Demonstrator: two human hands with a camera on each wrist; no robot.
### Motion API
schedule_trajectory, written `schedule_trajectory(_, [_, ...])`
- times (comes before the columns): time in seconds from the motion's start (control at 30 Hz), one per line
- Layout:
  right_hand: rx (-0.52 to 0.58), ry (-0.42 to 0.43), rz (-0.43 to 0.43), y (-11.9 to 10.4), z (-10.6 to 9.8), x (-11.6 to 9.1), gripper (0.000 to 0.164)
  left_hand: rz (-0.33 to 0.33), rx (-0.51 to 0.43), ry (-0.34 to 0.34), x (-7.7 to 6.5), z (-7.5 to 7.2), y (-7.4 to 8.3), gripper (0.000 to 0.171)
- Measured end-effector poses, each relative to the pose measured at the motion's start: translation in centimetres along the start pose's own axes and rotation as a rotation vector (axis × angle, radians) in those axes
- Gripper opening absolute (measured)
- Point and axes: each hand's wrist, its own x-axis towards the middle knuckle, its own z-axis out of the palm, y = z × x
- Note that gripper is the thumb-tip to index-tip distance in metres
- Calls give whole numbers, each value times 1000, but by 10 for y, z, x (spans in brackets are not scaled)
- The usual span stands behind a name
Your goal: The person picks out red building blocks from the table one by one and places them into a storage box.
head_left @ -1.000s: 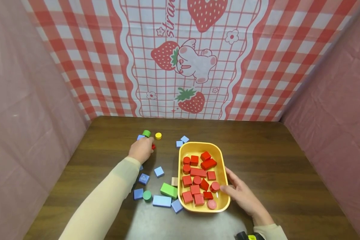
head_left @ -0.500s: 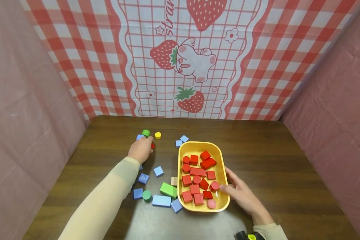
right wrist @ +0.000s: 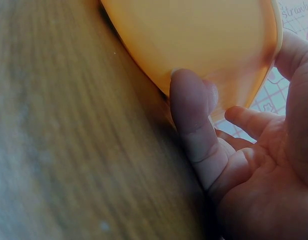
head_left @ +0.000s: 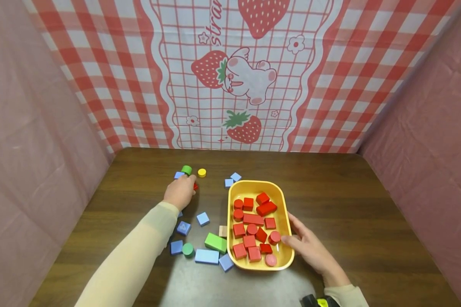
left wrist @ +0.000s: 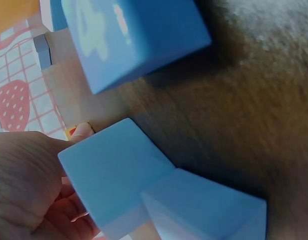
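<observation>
In the head view my left hand (head_left: pixel 179 190) is at the back left of the table, fingers curled. A small red block (head_left: pixel 195 186) shows at its fingertips, mostly hidden by the hand. Beside this hand lie a blue block (head_left: pixel 179 175) and a green cylinder (head_left: pixel 186 169); the left wrist view has light blue blocks (left wrist: pixel 116 170) close by. My right hand (head_left: pixel 311 251) grips the right side of a yellow box (head_left: pixel 261 267), thumb at the rim and fingers against the outer wall (right wrist: pixel 194 45). Several red blocks (head_left: pixel 252 219) lie inside the box.
Left of the box lie a green brick (head_left: pixel 216 242), a light blue brick (head_left: pixel 207 256), a teal cylinder (head_left: pixel 188 250) and several blue blocks (head_left: pixel 183 228). A yellow disc (head_left: pixel 202 172) is at the back. Two light blue blocks (head_left: pixel 229 183) sit near the box's far left corner.
</observation>
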Motion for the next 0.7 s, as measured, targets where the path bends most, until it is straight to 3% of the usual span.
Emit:
schedule_trajectory(0.43, [-11,8,9,1,0,0,73,51,80,14,-2,5,-3,25])
schedule_trajectory(0.57, [-11,8,15,2,0,1,73,54,41,-27,-1,0,-7,26])
schedule_trajectory(0.7, [-23,16,22,2,-1,1,73,10,-67,-83,-1,-10,-9,33])
